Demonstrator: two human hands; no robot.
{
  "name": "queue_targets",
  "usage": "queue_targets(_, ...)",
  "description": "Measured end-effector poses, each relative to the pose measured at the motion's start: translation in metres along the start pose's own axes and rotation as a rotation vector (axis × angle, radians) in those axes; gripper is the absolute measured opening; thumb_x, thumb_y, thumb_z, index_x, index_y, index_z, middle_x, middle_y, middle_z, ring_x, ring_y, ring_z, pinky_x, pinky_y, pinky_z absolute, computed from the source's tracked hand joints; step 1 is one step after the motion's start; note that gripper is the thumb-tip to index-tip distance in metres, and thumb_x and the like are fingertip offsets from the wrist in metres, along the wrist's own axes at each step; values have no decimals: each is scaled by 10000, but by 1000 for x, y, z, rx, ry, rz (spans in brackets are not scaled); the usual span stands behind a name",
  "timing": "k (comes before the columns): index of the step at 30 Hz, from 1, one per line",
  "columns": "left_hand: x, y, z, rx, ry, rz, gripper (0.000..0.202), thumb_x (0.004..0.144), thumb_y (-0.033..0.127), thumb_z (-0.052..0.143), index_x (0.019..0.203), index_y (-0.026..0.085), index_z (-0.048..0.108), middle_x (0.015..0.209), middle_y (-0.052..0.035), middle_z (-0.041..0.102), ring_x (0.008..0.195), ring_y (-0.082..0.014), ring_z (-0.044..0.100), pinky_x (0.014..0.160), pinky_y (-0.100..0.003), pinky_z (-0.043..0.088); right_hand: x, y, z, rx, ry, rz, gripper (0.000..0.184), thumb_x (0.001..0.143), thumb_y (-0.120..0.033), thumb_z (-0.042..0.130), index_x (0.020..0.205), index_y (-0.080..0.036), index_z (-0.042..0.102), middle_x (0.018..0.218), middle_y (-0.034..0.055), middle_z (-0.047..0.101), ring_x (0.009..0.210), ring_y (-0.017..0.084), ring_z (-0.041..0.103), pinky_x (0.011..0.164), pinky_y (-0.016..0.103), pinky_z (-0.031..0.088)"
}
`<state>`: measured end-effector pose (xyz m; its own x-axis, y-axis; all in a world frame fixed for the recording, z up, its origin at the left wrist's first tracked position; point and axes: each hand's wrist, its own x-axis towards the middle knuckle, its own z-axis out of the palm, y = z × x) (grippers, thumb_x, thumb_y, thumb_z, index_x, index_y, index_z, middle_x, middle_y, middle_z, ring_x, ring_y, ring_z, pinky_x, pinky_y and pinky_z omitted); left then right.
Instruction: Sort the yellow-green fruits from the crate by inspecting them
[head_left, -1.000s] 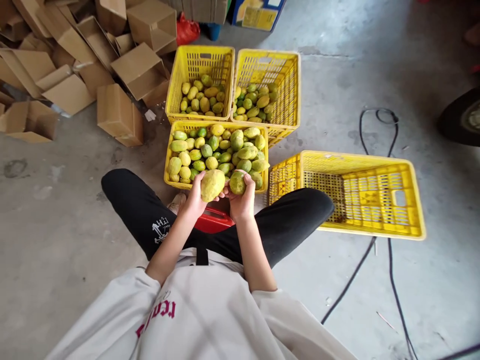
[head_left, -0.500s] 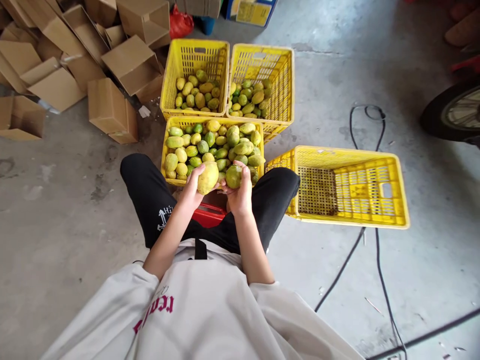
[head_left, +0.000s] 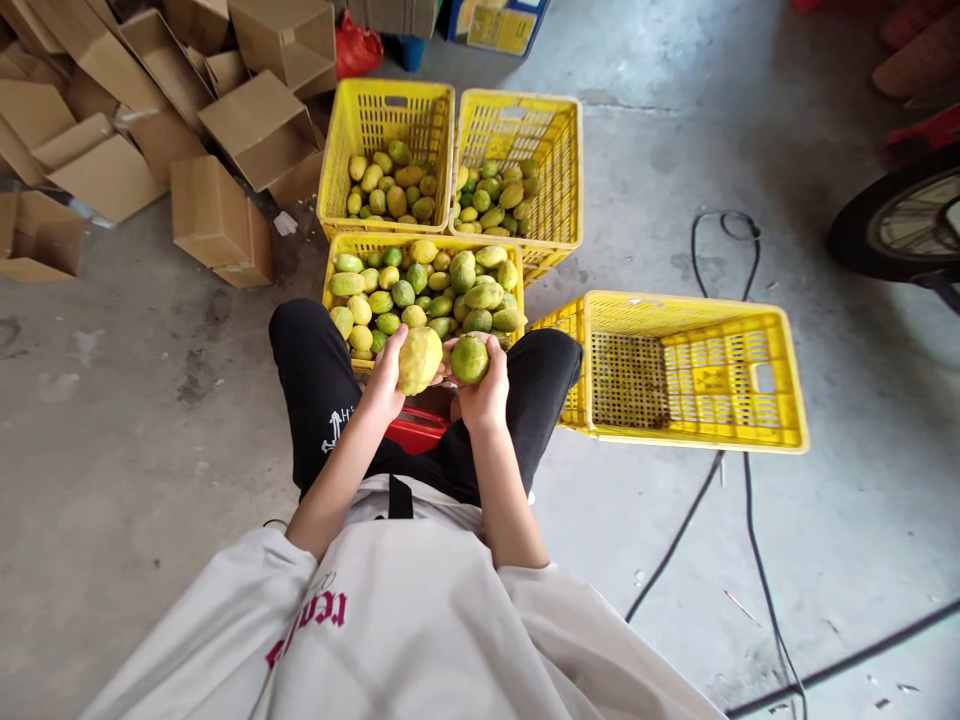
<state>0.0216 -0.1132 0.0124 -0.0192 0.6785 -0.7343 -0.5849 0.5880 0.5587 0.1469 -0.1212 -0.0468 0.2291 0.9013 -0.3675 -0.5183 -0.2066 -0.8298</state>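
My left hand (head_left: 385, 385) is closed around a large, lumpy yellow fruit (head_left: 420, 361), something like a lemon or citron. In my right hand (head_left: 487, 395) sits a smaller, rounder green fruit (head_left: 469, 359), its end facing up. The two fruits are side by side above my lap, close but apart. Just beyond them stands a yellow plastic crate (head_left: 328, 300), filled with similar green and yellow fruits (head_left: 401, 292). My fingertips beneath both fruits are partly hidden.
Two more yellow crates (head_left: 325, 150) (head_left: 576, 170) with fruit adjoin behind. A crate with a bare bottom (head_left: 697, 435) lies right of my knee. Cardboard boxes (head_left: 262, 130) pile up at left. Black cables (head_left: 675, 540) cross the floor, and a wheel (head_left: 900, 220) stands at far right.
The green fruit has turned in my right hand, so its end now faces upward. The yellow fruit has shifted slightly right. My left knee has moved inward.
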Motion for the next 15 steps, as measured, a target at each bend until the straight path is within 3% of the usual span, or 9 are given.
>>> queue_targets(3, -2, -2, -4, 35, -19, 77, 168, 1040, 316, 882, 1085, 223, 749, 880, -50, 858, 836, -269, 901, 746, -328, 731, 1, 0, 0, 11, -3, -9, 484, 996, -770, 732, 1050, -291, 684, 971, 13, 782, 673, 194, 683, 536, 312, 488)
queue_targets(6, -2, -1, -6, 20, -22, 104, 223, 974, 263, 939, 1077, 251, 742, 921, -39, 866, 954, -290, 913, 812, -350, 744, 0, 0, 1, 37, -25, -11, 527, 998, -812, 742, 1060, -291, 684, 938, 5, 744, 668, 190, 686, 537, 314, 504)
queue_targets(10, 0, 0, -3, -15, 23, 96, 114, 1063, 324, 804, 1070, 227, 744, 910, -53, 844, 1028, -285, 902, 862, -348, 755, -4, -1, 5, 38, -43, -16, 548, 939, -795, 824, 1108, -297, 669, 981, 1, 743, 777, 209, 751, 645, 339, 615)
queue_targets(15, 3, 0, -2, 4, 28, 31, 273, 1169, 442, 692, 1065, 199, 762, 833, -79, 823, 951, -314, 897, 802, -362, 750, -7, -1, 7, 45, -10, -29, 584, 762, -561, 1027, 1131, -325, 641, 892, -63, 708, 805, 193, 751, 754, 331, 665)
